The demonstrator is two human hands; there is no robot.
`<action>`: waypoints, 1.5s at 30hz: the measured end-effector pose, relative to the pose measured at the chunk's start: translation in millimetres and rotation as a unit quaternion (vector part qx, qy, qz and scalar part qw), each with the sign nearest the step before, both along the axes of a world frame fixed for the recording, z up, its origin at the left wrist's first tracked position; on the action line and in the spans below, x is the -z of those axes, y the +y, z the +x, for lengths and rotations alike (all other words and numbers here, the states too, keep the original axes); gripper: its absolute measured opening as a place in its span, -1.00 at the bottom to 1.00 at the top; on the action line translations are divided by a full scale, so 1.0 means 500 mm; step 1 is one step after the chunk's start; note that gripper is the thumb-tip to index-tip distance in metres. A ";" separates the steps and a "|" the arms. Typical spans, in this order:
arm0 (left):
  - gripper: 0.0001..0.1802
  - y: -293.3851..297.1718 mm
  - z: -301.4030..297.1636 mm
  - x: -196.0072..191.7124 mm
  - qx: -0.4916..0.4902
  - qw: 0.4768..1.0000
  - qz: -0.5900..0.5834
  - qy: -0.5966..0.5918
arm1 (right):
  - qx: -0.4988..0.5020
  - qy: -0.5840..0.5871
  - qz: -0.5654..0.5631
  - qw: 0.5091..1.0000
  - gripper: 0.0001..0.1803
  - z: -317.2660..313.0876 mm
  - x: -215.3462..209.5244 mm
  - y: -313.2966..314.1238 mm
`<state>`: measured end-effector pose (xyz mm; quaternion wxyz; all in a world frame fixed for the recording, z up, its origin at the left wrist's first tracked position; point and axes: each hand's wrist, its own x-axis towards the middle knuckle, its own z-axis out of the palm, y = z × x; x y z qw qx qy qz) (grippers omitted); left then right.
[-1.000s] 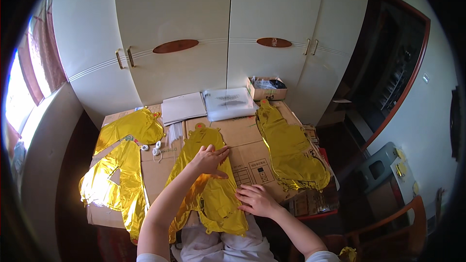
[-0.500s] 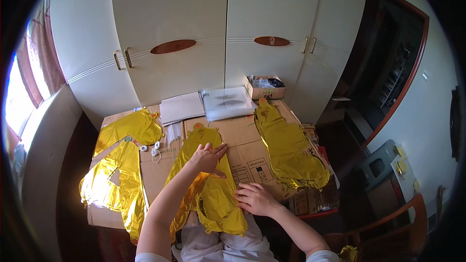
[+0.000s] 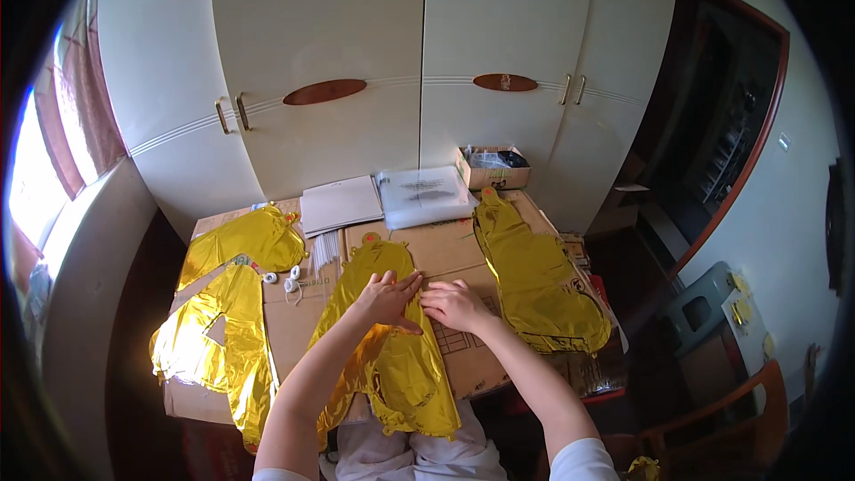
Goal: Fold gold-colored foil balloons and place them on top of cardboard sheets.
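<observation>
In front of me lies a flat gold foil balloon [image 3: 405, 392], its narrower tabbed end pointing away and its near end hanging over the table edge by my lap. My left hand [image 3: 389, 299] rests flat on its upper part, fingers stretched out and thumb apart. At the balloon's right edge, my right hand [image 3: 454, 305] touches the foil with its fingertips, close beside the left fingers. Its fingers look extended and hold nothing that I can see. Another flat gold balloon [image 3: 539, 289] lies to the right. Two more, an upper gold balloon [image 3: 245, 245] and an A-shaped balloon [image 3: 240, 321], lie at the left.
Cardboard [image 3: 294, 325] covers the table. Small white ribbon rolls [image 3: 292, 283] and white straws [image 3: 327, 251] lie left of centre. Farther back are grey sheets [image 3: 340, 205], a clear plastic stack [image 3: 426, 194] and an open box [image 3: 493, 169], before a white cabinet [image 3: 321, 18]. A wooden chair [image 3: 770, 401] stands right.
My right hand has moved up and left along the balloon's right edge, coming beside my left hand. The left hand stays on the foil. The whole view has shifted slightly.
</observation>
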<state>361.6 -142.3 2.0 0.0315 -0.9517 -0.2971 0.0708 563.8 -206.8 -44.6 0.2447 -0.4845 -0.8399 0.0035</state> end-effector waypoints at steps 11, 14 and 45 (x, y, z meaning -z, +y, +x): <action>0.34 0.005 -0.003 0.012 -0.003 1.000 -0.003 -0.002 | -0.141 -0.094 0.029 0.985 -0.73 0.021 -0.041 -0.095; 0.35 0.006 -0.003 0.014 0.002 1.000 -0.003 -0.011 | -0.162 -0.101 0.021 0.981 -0.71 0.024 -0.053 -0.127; -0.33 0.070 0.024 0.023 -0.090 0.994 0.008 -0.064 | -0.241 -0.081 -0.013 0.967 -0.76 0.016 -0.076 -0.201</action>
